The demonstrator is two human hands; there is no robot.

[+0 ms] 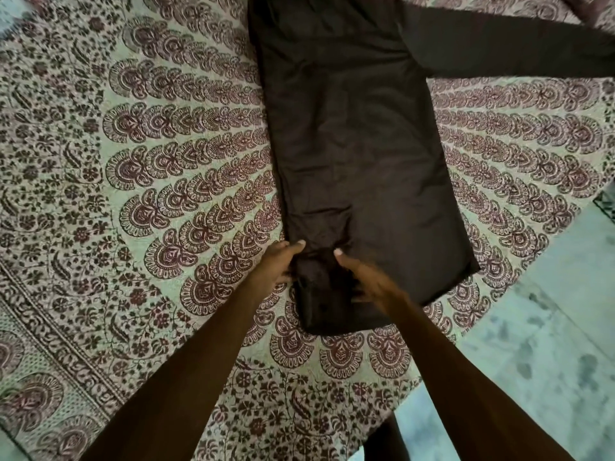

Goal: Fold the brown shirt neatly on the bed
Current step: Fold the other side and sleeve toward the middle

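The dark brown shirt [359,154] lies flat along the bed, its body a long strip running from the top of the view down toward me. One long sleeve [506,51] stretches out to the upper right. The other sleeve is folded down over the body, and its cuff [319,294] reaches the near edge. My left hand [276,267] grips the cuff's left side, thumb on top. My right hand [369,281] holds the cuff's right side, fingers curled onto the fabric.
The bed carries a pale sheet [159,181] printed with maroon paisley fans and flowers. Its edge runs diagonally at the lower right, where a light tiled floor [549,344] shows. My dark trouser leg [386,440] stands by the bed's corner.
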